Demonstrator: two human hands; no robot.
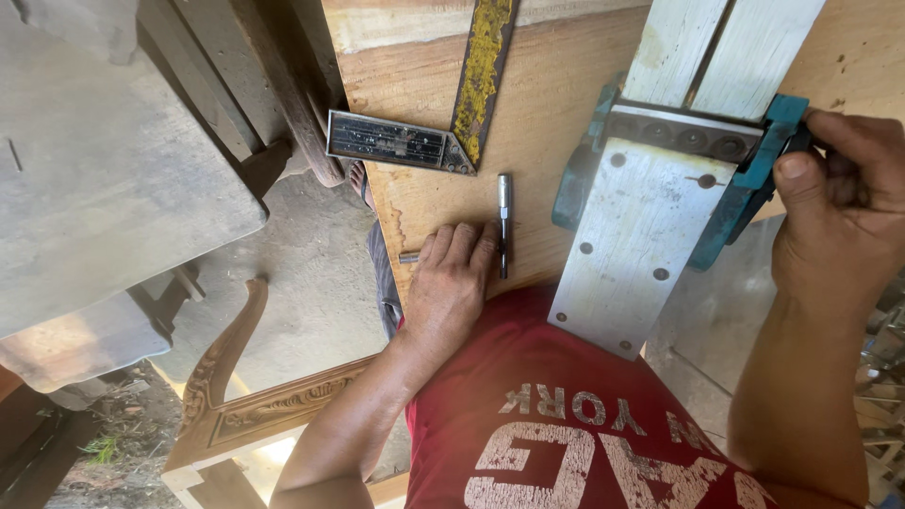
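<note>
— Item one, right hand (844,207)?
— Closed around the handle of the teal power tool (650,217), at the right of the wooden board (556,85). The tool's pale metal plate faces up and its near end overhangs the board's near edge.

— Item two, left hand (451,283)?
— Open, palm flat on the board's near edge, just beside a dark pen (504,224).

— Sundries?
— Try square (405,141), far left of the board.

— Step in hand?
— Steadying the tool, I'd judge. Any move calls for a firm grip, with the flat hand kept apart from the plate.
</note>
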